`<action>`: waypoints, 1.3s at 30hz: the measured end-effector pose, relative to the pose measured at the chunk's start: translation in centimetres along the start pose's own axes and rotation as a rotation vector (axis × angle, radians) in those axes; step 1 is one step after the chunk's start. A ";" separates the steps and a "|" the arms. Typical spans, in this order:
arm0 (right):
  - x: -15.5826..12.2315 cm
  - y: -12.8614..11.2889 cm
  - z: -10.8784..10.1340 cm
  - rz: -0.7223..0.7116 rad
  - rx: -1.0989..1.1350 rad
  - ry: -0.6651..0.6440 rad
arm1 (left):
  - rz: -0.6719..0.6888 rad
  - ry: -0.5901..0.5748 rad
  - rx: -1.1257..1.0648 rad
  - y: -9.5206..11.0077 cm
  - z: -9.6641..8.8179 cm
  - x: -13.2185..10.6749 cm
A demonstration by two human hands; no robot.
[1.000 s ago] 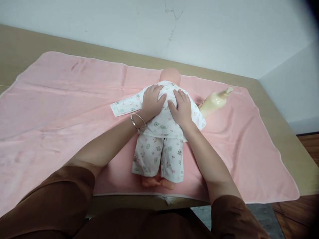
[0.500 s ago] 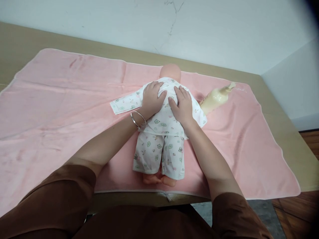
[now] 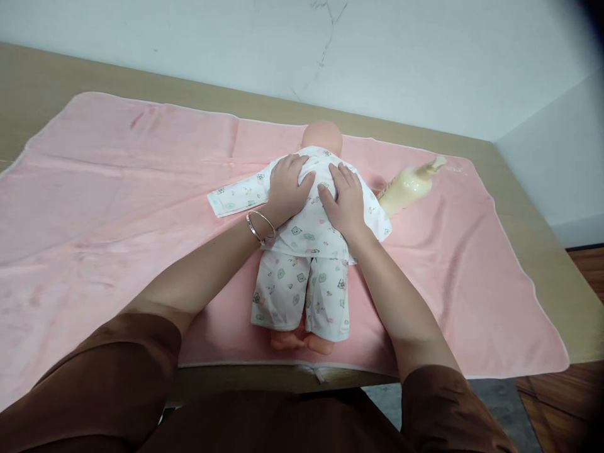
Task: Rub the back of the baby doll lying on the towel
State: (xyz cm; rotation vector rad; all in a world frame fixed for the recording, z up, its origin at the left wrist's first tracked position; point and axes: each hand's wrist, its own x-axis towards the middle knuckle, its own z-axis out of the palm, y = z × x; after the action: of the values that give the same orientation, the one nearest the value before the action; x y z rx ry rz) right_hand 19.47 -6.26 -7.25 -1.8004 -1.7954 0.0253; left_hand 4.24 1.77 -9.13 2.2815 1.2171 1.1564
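A baby doll (image 3: 309,251) in a white printed shirt and trousers lies on a pink blanket (image 3: 117,189), head away from me, bare feet toward the near edge. My left hand (image 3: 285,189) rests flat on the doll's upper torso, fingers spread over the shirt, a bracelet on the wrist. My right hand (image 3: 346,204) lies flat beside it on the same shirt, fingers apart. The doll's left sleeve (image 3: 236,196) stretches out empty on the blanket. The doll's bare arm (image 3: 409,185) sticks out to the right.
The blanket covers most of a wooden table (image 3: 542,214) that stands against a white wall. The table's right edge drops to a wooden floor (image 3: 585,390). My brown sleeves fill the bottom of the view.
The view shifted slightly, so the doll sits a little higher in frame than a second ago. Both hands stay pressed on the doll's shirt in the same places.
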 end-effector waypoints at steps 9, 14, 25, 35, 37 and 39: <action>-0.2 -0.8 -0.5 0.027 -0.043 -0.034 | 0.010 0.014 0.036 0.0 0.0 0.0; -0.2 -0.7 -0.5 0.010 -0.029 -0.017 | 0.014 0.000 0.038 0.2 -0.3 0.0; -0.2 -0.9 -0.5 0.011 -0.037 -0.032 | -0.005 -0.002 0.047 0.7 -0.6 -0.1; 0.1 -0.8 -0.6 0.024 0.040 -0.126 | -0.001 -0.031 0.122 0.6 -0.5 -0.2; 0.1 -0.7 -0.6 0.014 0.044 -0.141 | -0.012 -0.044 0.130 0.6 -0.4 -0.2; 0.2 -0.6 -0.7 -0.014 0.049 -0.163 | -0.015 -0.045 0.134 0.5 -0.3 -0.2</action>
State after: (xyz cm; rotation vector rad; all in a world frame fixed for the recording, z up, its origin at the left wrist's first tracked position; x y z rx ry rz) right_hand 19.27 -6.43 -6.33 -1.7958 -1.9024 0.2147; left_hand 4.22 1.24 -8.75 2.3768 1.3292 1.0415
